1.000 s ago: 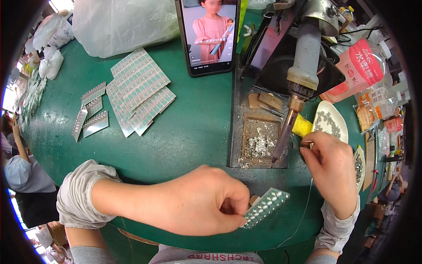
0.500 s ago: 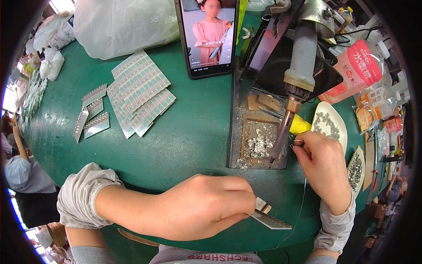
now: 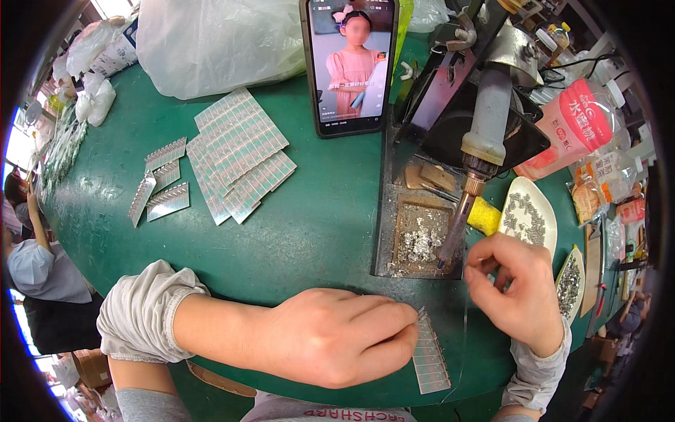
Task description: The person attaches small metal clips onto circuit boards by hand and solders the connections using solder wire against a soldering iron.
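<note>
My left hand reaches in low across the front of the bench, its fingers closed on one end of a thin panel strip of small circuit boards. The strip's silvery-green face shows, with a row of small pins along one edge. On the right, my right hand pinches a fine solder wire, which hangs down toward the bench front. Just left of those fingers, the tip of a clamped soldering iron points down over a scrap tray with silvery solder bits. My fingertips hide the wire's end.
Stacked board panels and several pinned strips lie at left. Behind are a plastic bag and a standing phone. Dishes of small metal parts, one white, stand at right near a pink-labelled bottle.
The strip in my left hand has swung from lying sideways to pointing toward me, with its broad face now visible. My right hand has moved slightly down from the iron's tip. The view has shifted slightly.
</note>
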A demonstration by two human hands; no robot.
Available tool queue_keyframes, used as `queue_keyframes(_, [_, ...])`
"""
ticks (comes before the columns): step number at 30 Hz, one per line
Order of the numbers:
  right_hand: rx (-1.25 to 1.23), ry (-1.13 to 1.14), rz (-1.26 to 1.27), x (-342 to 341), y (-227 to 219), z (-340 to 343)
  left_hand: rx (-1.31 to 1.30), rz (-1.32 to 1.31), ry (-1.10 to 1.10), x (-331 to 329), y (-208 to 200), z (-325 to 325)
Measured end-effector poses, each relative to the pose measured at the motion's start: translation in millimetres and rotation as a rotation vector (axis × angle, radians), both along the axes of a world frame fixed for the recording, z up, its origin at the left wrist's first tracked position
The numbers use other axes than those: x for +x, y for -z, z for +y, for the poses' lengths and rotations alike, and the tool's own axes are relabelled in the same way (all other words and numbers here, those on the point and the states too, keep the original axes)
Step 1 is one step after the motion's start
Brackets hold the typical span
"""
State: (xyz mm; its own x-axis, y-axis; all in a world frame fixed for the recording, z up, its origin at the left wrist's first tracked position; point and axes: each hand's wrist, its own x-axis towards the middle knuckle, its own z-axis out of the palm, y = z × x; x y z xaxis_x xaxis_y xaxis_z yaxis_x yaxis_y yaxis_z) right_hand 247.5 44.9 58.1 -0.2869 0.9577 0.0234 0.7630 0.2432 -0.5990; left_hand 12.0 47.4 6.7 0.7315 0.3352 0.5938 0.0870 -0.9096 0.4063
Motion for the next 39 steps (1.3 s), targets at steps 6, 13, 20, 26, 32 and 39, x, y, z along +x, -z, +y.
queue_keyframes(6, [-0.259, 0.006, 0.307, -0.1, 0.3, -7.6, 0.273, -0.091, -0.113, 6.6, 5.3, -2.2])
queue_keyframes(13, [-0.2, -0.136, 0.333, -5.4, 0.4, -10.4, 0.406, -0.006, -0.141, 2.6, -2.6, 0.9])
queue_keyframes(20, [-0.235, -0.152, 0.355, -10.5, 7.8, -13.9, 0.425, -0.026, -0.121, 4.1, -1.1, 1.7])
queue_keyframes(26, [-0.268, -0.209, 0.338, -9.4, 6.6, -11.4, 0.365, -0.064, -0.108, 5.2, 1.1, 0.2])
queue_keyframes(32, [-0.295, -0.227, 0.389, -7.3, 11.8, -8.7, 0.34, -0.101, -0.019, 3.1, -0.1, 0.9])
queue_keyframes(39, [-0.317, -0.161, 0.47, -1.1, 8.1, -6.7, -0.074, -0.084, 0.033, 1.2, -3.8, -0.9])
